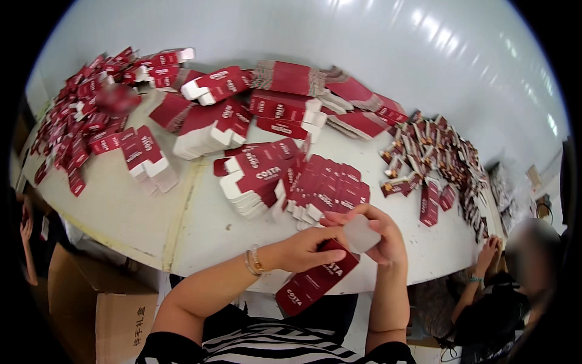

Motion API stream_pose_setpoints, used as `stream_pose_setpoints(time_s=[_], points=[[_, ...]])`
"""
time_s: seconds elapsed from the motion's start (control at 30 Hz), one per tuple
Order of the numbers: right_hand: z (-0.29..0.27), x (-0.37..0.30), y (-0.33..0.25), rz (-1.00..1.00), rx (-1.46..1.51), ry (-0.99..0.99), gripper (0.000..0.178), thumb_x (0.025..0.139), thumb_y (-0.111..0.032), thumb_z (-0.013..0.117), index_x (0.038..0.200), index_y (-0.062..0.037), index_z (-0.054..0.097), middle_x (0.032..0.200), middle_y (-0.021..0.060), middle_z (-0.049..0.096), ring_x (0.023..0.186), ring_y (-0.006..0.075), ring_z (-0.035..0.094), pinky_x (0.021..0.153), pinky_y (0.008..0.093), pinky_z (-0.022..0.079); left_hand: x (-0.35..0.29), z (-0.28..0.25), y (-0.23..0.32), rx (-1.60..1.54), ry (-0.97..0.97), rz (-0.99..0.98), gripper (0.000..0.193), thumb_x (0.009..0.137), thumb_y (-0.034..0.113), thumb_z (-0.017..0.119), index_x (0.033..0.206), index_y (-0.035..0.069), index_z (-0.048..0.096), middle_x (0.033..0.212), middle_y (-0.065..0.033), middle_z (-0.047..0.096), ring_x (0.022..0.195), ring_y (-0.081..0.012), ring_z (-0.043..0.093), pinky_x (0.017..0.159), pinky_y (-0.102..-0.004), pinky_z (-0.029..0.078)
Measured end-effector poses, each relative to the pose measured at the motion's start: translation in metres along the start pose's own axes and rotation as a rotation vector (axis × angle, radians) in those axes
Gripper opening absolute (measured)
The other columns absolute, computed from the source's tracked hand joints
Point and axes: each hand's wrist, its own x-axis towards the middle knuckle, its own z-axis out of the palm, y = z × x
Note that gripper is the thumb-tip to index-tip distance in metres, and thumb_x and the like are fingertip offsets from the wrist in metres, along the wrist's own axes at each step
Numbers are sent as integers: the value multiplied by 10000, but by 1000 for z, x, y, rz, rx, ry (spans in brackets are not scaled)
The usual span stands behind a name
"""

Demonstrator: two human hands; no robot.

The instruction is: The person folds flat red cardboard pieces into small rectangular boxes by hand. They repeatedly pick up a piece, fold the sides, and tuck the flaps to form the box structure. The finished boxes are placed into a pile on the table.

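Observation:
My left hand (312, 247) is closed round the upper part of a dark red carton (315, 282), which tilts over the table's front edge. A white flap (362, 234) stands out at the carton's upper end. My right hand (386, 236) has its thumb and fingers closed on that flap. Just beyond my hands lie overlapping flat red cartons (330, 188). To their left is a stack of flat red-and-white cartons (257, 176).
A heap of red cartons (79, 115) covers the table's far left. Bundled flat cartons (288, 79) line the wall. Many small packets (436, 145) are piled at right, beside a single red carton (429, 203). Other people sit at both ends; a cardboard box (127, 324) stands lower left.

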Motion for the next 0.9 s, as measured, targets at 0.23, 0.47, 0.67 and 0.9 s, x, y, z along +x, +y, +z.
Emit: stream_pose_setpoints(time_s=[0.23,0.47,0.67,0.9], points=[[-3,-6,-1,92,-390,-4,377,816,-101,513,1161,51,498,1241,222,499,1127,236,503,960,354,376,-1,0,1,-168,49,-57,146,898,170,524,957,39,552,850,-17,541,756,-76,478,704,-230,399],[12,-10,6,-149,-243,-137,557,886,-255,456,1301,102,351,1337,216,407,1236,289,400,1023,377,297,3,-2,5,151,31,107,166,885,165,533,980,30,533,830,-29,545,769,-95,505,721,-250,414],[26,-16,-8,-32,-646,1,480,881,-100,371,1326,77,335,1338,197,416,1237,268,405,1025,347,289,2,3,-5,-41,58,53,410,866,233,581,1129,21,350,1065,-115,488,988,-147,471,868,-296,387],[26,-21,-10,-90,-848,-88,475,875,-16,377,1348,15,339,1349,181,407,1217,273,428,1014,324,297,3,5,-4,-135,57,-20,550,871,196,585,1206,23,185,1218,-132,381,1150,-164,383,975,-317,327]])
